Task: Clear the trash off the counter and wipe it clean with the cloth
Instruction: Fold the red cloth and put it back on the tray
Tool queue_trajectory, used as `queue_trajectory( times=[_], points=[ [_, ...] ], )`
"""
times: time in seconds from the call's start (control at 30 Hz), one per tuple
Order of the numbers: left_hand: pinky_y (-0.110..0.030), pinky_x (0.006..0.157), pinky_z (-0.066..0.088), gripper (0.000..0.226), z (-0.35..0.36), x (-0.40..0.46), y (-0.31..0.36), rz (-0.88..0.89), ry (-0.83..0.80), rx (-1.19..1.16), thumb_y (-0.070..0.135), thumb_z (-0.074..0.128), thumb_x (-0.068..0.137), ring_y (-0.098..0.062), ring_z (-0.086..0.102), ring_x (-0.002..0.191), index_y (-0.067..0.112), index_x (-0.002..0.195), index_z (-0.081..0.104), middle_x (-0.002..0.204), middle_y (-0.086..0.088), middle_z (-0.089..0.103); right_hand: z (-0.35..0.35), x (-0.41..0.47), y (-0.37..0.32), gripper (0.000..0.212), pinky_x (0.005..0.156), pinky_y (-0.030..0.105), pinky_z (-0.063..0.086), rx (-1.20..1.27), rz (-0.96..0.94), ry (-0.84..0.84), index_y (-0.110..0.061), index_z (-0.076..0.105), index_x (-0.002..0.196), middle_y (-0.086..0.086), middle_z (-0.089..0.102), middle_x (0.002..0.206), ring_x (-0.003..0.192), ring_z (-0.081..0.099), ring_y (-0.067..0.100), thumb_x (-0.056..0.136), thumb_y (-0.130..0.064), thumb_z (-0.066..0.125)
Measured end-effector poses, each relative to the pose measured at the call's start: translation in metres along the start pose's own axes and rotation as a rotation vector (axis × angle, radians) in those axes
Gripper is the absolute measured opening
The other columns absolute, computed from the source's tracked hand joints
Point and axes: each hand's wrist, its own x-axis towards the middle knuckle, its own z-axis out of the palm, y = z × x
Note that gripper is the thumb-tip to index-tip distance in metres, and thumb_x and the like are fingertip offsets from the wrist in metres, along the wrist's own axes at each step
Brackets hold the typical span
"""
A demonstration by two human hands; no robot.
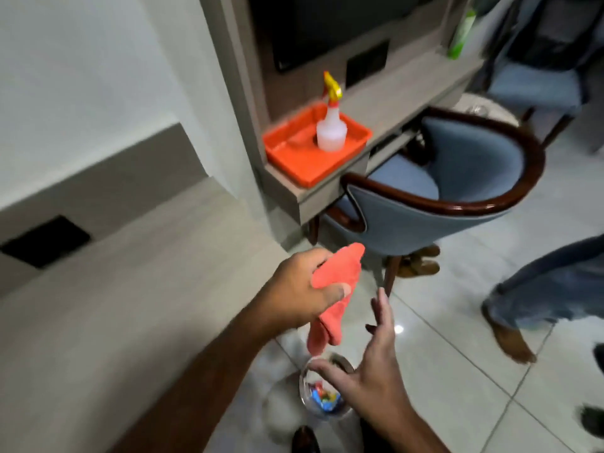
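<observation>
My left hand (pixel 302 289) grips a coral-pink cloth (pixel 333 289) that hangs down past the counter's edge. The light grey counter (pixel 130 289) runs along the left side of the view. My right hand (pixel 369 364) is open with fingers spread, held just above a small clear bin (pixel 322 410) on the floor. Colourful wrappers (pixel 323 398) lie inside that bin. Farther back, a white spray bottle (pixel 330 125) with a yellow and red trigger stands in an orange tray (pixel 294 152) on a desk ledge.
A blue upholstered chair (pixel 457 191) with a dark wooden rim stands at the desk. Another person's leg in jeans and a brown shoe (pixel 513 338) are on the tiled floor at right. A black inset panel (pixel 45 241) sits in the counter. A green bottle (pixel 461 31) stands at the desk's far end.
</observation>
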Motion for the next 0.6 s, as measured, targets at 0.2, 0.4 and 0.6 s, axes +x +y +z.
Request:
queue_trajectory(
  times=[0.2, 0.4, 0.6],
  points=[
    [-0.027, 0.072, 0.052, 0.027, -0.093, 0.043, 0.08, 0.179, -0.302, 0.019, 0.004, 0.077, 0.085, -0.011, 0.061, 0.081, 0.0, 0.11, 0.067, 0.091, -0.004, 0.067, -0.038, 0.112, -0.046, 0.113, 0.101, 0.035, 0.048, 0.496, 0.039, -0.256, -0.031, 0.044, 0.141, 0.0, 0.06, 0.139, 0.128, 0.057, 0.016, 0.043, -0.045, 0.099],
    [-0.041, 0.073, 0.051, 0.04, -0.148, 0.165, 0.083, 0.099, 0.083, -0.008, 0.014, 0.082, 0.076, -0.024, 0.06, 0.082, 0.001, 0.107, 0.06, 0.094, -0.015, 0.063, -0.034, 0.234, -0.034, 0.042, 0.072, 0.035, 0.057, 0.777, 0.126, -0.37, -0.007, 0.071, 0.107, 0.016, 0.075, 0.1, 0.087, 0.071, 0.027, 0.072, -0.023, 0.087],
    [-0.037, 0.073, 0.046, 0.029, -0.171, 0.309, 0.026, 0.027, 0.35, 0.24, 0.017, 0.079, 0.081, -0.021, 0.054, 0.082, 0.017, 0.086, 0.05, 0.087, -0.007, 0.058, -0.023, 0.379, -0.025, 0.044, 0.075, 0.046, 0.062, 0.656, 0.248, -0.176, -0.015, 0.066, 0.117, 0.008, 0.078, 0.104, 0.092, 0.075, 0.027, 0.075, -0.016, 0.077]
  ],
)
